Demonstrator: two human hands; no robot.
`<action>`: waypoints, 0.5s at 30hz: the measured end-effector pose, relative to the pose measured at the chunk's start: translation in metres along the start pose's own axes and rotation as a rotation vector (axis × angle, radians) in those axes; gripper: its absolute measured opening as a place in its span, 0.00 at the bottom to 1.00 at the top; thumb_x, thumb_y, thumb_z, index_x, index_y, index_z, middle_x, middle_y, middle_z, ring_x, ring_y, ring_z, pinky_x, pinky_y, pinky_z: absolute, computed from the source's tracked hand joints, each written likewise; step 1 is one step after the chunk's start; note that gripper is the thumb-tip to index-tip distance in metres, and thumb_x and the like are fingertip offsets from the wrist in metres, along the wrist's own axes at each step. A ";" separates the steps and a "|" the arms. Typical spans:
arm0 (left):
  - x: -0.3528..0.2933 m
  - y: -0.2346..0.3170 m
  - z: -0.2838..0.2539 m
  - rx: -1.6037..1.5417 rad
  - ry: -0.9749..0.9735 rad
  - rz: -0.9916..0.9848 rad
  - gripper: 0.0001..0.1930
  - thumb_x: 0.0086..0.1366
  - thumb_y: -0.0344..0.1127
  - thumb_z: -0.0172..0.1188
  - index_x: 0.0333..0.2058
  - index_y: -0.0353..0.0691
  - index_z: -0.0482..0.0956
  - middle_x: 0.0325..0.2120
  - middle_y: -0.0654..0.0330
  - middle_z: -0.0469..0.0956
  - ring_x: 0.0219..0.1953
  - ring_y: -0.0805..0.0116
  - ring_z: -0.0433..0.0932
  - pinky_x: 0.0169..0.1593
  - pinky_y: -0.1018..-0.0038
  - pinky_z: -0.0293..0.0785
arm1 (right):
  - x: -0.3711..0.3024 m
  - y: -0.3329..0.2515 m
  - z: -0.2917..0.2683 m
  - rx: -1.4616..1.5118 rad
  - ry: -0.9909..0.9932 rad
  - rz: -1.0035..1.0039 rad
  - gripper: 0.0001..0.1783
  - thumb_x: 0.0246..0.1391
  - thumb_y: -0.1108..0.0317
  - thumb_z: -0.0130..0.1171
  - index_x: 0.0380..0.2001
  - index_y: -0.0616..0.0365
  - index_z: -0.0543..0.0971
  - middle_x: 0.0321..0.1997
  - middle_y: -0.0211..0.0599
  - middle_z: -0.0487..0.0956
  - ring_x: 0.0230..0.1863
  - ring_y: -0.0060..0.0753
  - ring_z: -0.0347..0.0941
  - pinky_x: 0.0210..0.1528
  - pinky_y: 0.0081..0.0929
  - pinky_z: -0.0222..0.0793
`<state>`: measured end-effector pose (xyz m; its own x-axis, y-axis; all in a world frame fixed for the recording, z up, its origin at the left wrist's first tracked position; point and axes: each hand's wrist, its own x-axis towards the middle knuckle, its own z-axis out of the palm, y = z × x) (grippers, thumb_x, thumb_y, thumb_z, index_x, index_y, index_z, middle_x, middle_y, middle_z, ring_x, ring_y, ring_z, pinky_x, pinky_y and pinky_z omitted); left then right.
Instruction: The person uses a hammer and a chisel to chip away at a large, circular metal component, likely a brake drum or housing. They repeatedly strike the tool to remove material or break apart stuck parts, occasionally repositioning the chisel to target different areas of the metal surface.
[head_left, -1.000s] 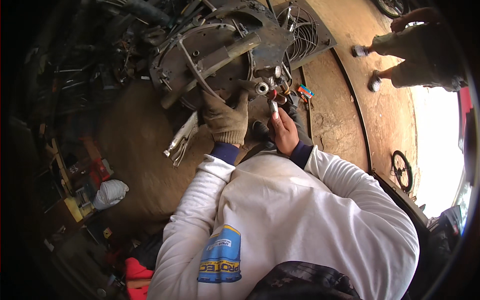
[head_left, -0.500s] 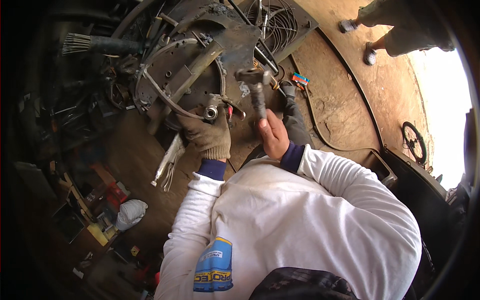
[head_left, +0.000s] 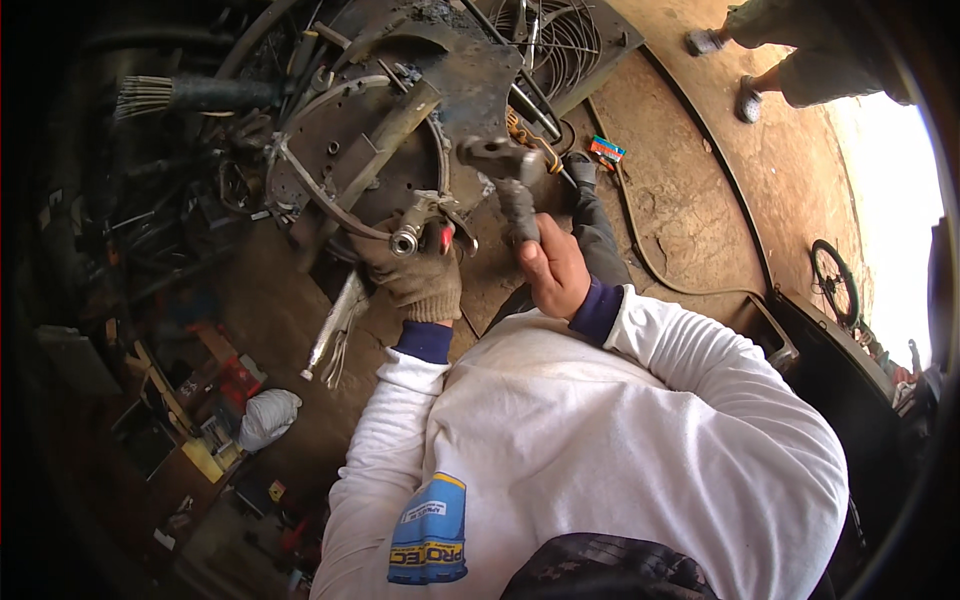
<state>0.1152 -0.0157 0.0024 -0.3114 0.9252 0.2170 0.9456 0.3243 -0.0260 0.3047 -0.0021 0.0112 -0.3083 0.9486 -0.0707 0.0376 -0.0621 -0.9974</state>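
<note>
My bare right hand (head_left: 556, 268) is closed round the handle of a hammer (head_left: 500, 158). Its steel head is raised to the left of the hand, a little blurred. My left hand (head_left: 405, 278), in a brown knit glove, curls around a metal piece with a round, hollow end (head_left: 405, 242), beside the steel ring (head_left: 335, 207). The glove hides most of its fingers. A red-tipped part (head_left: 446, 238) shows next to the glove. From beneath the left hand sticks the silver handle of what look like locking pliers (head_left: 340, 320); their jaws are hidden.
A dark metal worktable (head_left: 480, 95) carries a flat bar (head_left: 385, 145) and a wire coil (head_left: 565, 50). A wire bundle (head_left: 150, 95) lies at left. A yellow-and-black power tool (head_left: 535, 140) is beyond the hammer. A hose (head_left: 640, 250) crosses the floor; another person's legs (head_left: 790, 60) stand far right.
The hollow metal end has shifted slightly left and nearer, turning a little. The hammer head has tilted and moved slightly left. Both hands keep their holds.
</note>
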 end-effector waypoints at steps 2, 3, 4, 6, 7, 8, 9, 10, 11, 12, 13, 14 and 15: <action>0.003 0.010 -0.008 -0.040 -0.173 -0.226 0.35 0.61 0.60 0.61 0.54 0.37 0.67 0.48 0.45 0.71 0.50 0.49 0.71 0.54 0.53 0.66 | 0.005 0.005 0.001 -0.126 -0.059 0.171 0.20 0.68 0.52 0.44 0.40 0.62 0.70 0.26 0.49 0.72 0.28 0.56 0.70 0.32 0.41 0.65; 0.010 0.019 -0.019 0.048 -0.332 -0.309 0.33 0.62 0.58 0.60 0.55 0.39 0.67 0.49 0.45 0.72 0.51 0.49 0.71 0.53 0.52 0.66 | 0.008 0.005 0.000 -0.191 -0.087 0.256 0.20 0.68 0.52 0.44 0.40 0.61 0.70 0.26 0.50 0.73 0.29 0.58 0.70 0.32 0.43 0.65; 0.008 0.016 -0.013 0.120 -0.403 -0.298 0.31 0.64 0.57 0.59 0.57 0.42 0.67 0.49 0.45 0.72 0.51 0.49 0.71 0.53 0.51 0.66 | 0.009 0.002 -0.002 -0.154 -0.063 0.225 0.20 0.68 0.52 0.44 0.37 0.61 0.68 0.25 0.52 0.72 0.29 0.60 0.69 0.32 0.44 0.64; -0.019 -0.009 0.021 0.261 -0.461 -0.187 0.27 0.66 0.52 0.57 0.60 0.47 0.67 0.50 0.44 0.72 0.51 0.47 0.72 0.52 0.49 0.67 | 0.005 -0.004 -0.002 -0.082 -0.064 0.139 0.20 0.68 0.52 0.44 0.36 0.61 0.68 0.24 0.52 0.72 0.29 0.61 0.69 0.32 0.45 0.64; -0.024 -0.014 0.029 0.255 -0.394 -0.141 0.26 0.67 0.50 0.56 0.61 0.51 0.66 0.51 0.43 0.72 0.51 0.46 0.72 0.52 0.48 0.67 | 0.005 -0.004 -0.002 -0.050 -0.061 0.091 0.20 0.68 0.52 0.44 0.36 0.61 0.68 0.24 0.52 0.71 0.29 0.61 0.69 0.32 0.45 0.64; -0.023 -0.014 0.031 0.251 -0.325 -0.087 0.25 0.67 0.47 0.55 0.62 0.55 0.66 0.52 0.43 0.71 0.51 0.44 0.72 0.51 0.47 0.67 | 0.005 -0.001 -0.001 -0.069 -0.036 0.070 0.20 0.68 0.52 0.44 0.36 0.61 0.68 0.24 0.52 0.71 0.29 0.61 0.69 0.32 0.45 0.64; -0.022 -0.011 0.034 0.186 -0.210 -0.091 0.25 0.68 0.45 0.55 0.63 0.59 0.65 0.53 0.42 0.71 0.51 0.42 0.72 0.51 0.46 0.67 | 0.002 0.007 0.002 -0.088 -0.013 0.049 0.21 0.68 0.51 0.44 0.36 0.61 0.68 0.24 0.52 0.71 0.29 0.61 0.69 0.32 0.45 0.64; -0.021 -0.011 0.033 0.164 -0.208 -0.044 0.25 0.68 0.43 0.54 0.63 0.62 0.65 0.53 0.42 0.71 0.51 0.41 0.72 0.50 0.45 0.68 | 0.002 0.010 0.003 -0.107 0.011 0.027 0.21 0.68 0.51 0.44 0.37 0.61 0.68 0.24 0.52 0.71 0.28 0.61 0.69 0.31 0.45 0.64; -0.018 -0.009 0.026 0.147 -0.206 -0.002 0.25 0.68 0.42 0.54 0.63 0.64 0.64 0.54 0.42 0.71 0.51 0.40 0.72 0.50 0.44 0.68 | 0.004 0.010 0.002 -0.139 -0.052 0.088 0.21 0.68 0.50 0.44 0.38 0.61 0.69 0.24 0.52 0.71 0.28 0.61 0.69 0.31 0.44 0.64; -0.006 -0.003 0.005 0.168 -0.315 0.100 0.25 0.68 0.42 0.54 0.63 0.64 0.65 0.54 0.44 0.71 0.52 0.40 0.72 0.50 0.44 0.68 | 0.011 0.008 -0.002 -0.172 -0.104 0.149 0.22 0.68 0.50 0.44 0.38 0.61 0.69 0.25 0.52 0.72 0.28 0.61 0.69 0.31 0.44 0.64; -0.001 -0.004 0.003 0.196 -0.310 0.179 0.25 0.68 0.42 0.54 0.63 0.64 0.65 0.54 0.44 0.72 0.52 0.41 0.72 0.50 0.44 0.68 | 0.015 0.004 -0.006 -0.205 -0.156 0.210 0.22 0.68 0.49 0.43 0.39 0.61 0.69 0.26 0.52 0.72 0.28 0.61 0.70 0.31 0.44 0.64; 0.000 -0.005 -0.002 0.228 -0.307 0.250 0.25 0.68 0.42 0.54 0.63 0.64 0.65 0.53 0.45 0.72 0.52 0.41 0.72 0.49 0.45 0.68 | 0.014 -0.002 -0.007 -0.163 -0.141 0.153 0.22 0.68 0.49 0.43 0.39 0.61 0.69 0.26 0.52 0.72 0.28 0.60 0.70 0.31 0.43 0.64; -0.005 -0.012 0.007 0.268 -0.191 0.296 0.24 0.68 0.42 0.54 0.63 0.63 0.66 0.53 0.46 0.72 0.52 0.42 0.72 0.49 0.45 0.69 | 0.011 -0.008 -0.009 -0.121 -0.124 0.097 0.23 0.68 0.49 0.43 0.39 0.62 0.70 0.26 0.52 0.72 0.28 0.60 0.70 0.31 0.43 0.64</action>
<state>0.1050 -0.0225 -0.0054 -0.0667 0.9976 -0.0210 0.9466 0.0566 -0.3175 0.3092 0.0117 0.0186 -0.4126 0.8939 -0.1753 0.1842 -0.1066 -0.9771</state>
